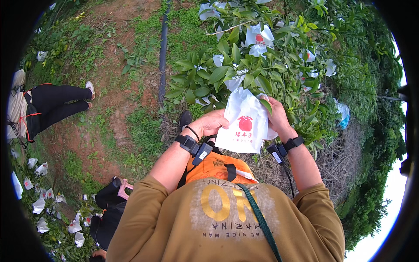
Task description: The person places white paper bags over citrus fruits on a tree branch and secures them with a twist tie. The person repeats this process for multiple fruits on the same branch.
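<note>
A white paper fruit bag (244, 134) printed with a red fruit and writing is spread between my hands, in front of a leafy fruit tree (217, 75). My left hand (211, 122) pinches its left edge between thumb and fingers. On the opposite side, my right hand (275, 113) grips the bag's upper right edge, its fingers partly hidden by a green leaf (266, 106). The bag's top reaches up among the leaves. Whether a fruit is inside it cannot be seen. Other white bags (259, 36) hang on the branches above.
A black pipe (163, 55) runs along the grassy ground. One person in dark trousers (62, 98) stands at left; another in dark clothing (109, 216) is at lower left near a pink plastic stool (124, 190). An orange bag (216, 167) hangs at my waist. Dry grass (337, 163) lies right.
</note>
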Motion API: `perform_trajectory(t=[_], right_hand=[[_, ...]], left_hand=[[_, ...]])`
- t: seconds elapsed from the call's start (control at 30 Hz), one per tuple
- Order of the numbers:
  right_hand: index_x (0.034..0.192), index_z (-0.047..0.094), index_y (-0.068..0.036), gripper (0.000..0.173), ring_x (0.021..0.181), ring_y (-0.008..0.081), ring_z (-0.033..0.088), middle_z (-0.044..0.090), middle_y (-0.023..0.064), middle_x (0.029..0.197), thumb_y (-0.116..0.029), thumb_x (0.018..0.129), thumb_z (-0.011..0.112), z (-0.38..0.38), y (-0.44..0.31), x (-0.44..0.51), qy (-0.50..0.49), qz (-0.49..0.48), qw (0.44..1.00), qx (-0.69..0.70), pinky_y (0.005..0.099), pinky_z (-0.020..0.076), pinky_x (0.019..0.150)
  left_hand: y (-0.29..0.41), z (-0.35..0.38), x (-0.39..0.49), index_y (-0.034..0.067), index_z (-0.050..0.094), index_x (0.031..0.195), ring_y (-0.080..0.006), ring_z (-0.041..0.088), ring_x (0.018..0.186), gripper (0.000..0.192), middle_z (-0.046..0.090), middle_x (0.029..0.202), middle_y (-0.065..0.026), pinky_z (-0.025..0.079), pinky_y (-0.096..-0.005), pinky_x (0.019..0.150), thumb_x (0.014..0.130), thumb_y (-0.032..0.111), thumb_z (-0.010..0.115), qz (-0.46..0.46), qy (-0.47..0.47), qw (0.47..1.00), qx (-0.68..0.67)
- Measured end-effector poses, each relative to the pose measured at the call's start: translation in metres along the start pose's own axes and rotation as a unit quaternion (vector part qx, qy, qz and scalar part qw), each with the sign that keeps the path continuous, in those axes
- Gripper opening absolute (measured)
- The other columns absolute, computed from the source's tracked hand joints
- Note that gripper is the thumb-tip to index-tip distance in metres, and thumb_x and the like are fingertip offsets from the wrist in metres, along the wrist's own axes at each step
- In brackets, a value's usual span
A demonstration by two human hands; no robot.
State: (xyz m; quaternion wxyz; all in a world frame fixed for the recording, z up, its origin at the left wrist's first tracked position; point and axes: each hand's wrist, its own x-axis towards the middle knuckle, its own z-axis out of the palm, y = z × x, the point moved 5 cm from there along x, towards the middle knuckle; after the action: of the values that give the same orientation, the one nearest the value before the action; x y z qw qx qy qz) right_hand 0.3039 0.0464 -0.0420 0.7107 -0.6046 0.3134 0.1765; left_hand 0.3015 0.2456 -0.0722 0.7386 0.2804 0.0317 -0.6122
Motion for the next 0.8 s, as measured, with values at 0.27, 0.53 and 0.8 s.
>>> perform_trajectory(t=[0.27, 0.53, 0.8], right_hand=[[0.105, 0.063, -0.001, 0.026, 0.06, 0.0057, 0.057, 0.064, 0.0007, 0.076, -0.023, 0.092, 0.057, -0.011, 0.003, 0.006, 0.008, -0.013, 0.994, -0.104, 0.0227, 0.0469, 0.051], [0.096, 0.066, -0.002, 0.021, 0.052, 0.005, 0.052, 0.063, 0.0001, 0.071, -0.019, 0.085, 0.067, -0.014, -0.005, 0.009, 0.088, -0.109, 0.962, -0.235, 0.0214, 0.0397, 0.044], [0.094, 0.064, 0.001, 0.014, 0.063, 0.0104, 0.059, 0.066, 0.0039, 0.08, -0.01, 0.087, 0.06, -0.011, 0.008, 0.01, 0.137, -0.015, 0.99, 0.005, 0.024, 0.0459, 0.054]], left_hand=[[0.028, -0.006, 0.02, 0.006, 0.043, 0.132, -0.0204, 0.057, 0.109, 0.054, 0.057, 0.12, -0.0093, 0.045, -0.0342, 0.095, 0.082, 0.012, 0.063, 0.117, 0.077, 0.99, 0.029], [0.013, -0.038, 0.062, 0.002, 0.06, 0.108, -0.0085, 0.059, 0.084, 0.028, 0.064, 0.096, -0.002, 0.047, -0.024, 0.074, 0.095, 0.025, 0.051, 0.181, 0.234, 0.941, 0.167], [-0.017, -0.035, 0.047, 0.003, 0.055, 0.111, -0.0191, 0.061, 0.096, 0.03, 0.063, 0.103, -0.0077, 0.048, -0.0336, 0.086, 0.093, 0.027, 0.054, 0.244, 0.188, 0.924, -0.226]])
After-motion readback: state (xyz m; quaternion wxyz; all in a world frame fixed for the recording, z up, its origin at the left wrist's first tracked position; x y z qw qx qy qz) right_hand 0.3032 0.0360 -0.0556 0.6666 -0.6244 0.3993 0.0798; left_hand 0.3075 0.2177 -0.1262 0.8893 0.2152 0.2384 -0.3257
